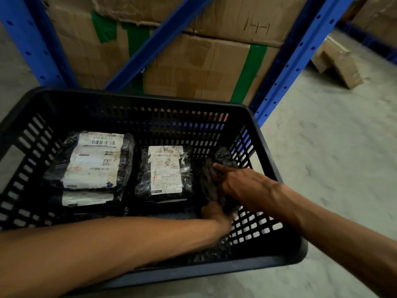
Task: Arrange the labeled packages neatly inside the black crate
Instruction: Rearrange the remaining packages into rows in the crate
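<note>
A black slatted crate (285,211) fills the lower view. Inside on the left lies a black package with a white barcode label (92,162), stacked on another labeled package (86,198). In the middle lies a second labeled black package (165,171). At the right wall a dark package (223,160) stands on edge. My right hand (234,181) rests on its side with fingers pointing left. My left hand (214,214) grips its near lower end; the fingers are partly hidden.
Blue steel rack posts (298,54) stand just behind the crate, with large cardboard boxes (193,67) taped in green between them. A smaller cardboard box (337,61) lies on the concrete floor at the right.
</note>
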`<state>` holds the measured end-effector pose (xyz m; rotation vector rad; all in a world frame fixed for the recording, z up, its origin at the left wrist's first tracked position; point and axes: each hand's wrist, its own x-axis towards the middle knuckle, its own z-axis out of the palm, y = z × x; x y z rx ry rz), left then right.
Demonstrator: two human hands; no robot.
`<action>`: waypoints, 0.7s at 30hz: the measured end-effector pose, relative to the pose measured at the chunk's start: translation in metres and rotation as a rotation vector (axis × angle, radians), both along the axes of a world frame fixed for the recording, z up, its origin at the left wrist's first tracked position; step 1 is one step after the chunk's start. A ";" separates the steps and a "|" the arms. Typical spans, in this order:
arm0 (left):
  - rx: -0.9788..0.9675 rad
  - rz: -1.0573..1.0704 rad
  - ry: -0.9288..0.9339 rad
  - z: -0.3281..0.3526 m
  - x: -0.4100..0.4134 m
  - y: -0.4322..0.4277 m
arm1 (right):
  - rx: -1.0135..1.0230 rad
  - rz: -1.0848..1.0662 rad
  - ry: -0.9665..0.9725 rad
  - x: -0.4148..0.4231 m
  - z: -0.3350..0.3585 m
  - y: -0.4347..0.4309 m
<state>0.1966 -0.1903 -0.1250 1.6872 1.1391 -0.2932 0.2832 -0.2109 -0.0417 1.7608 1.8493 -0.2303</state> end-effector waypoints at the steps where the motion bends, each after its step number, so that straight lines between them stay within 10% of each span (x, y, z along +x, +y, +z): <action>1: 0.007 -0.011 -0.012 0.003 -0.003 0.005 | 0.015 -0.016 0.040 0.005 0.002 0.001; 11: 0.038 -0.151 -0.265 0.054 -0.076 0.068 | 0.028 -0.458 0.648 0.012 0.082 0.032; 21: -0.070 0.042 -0.822 0.124 -0.136 0.142 | 0.547 -1.023 1.480 0.022 0.106 0.035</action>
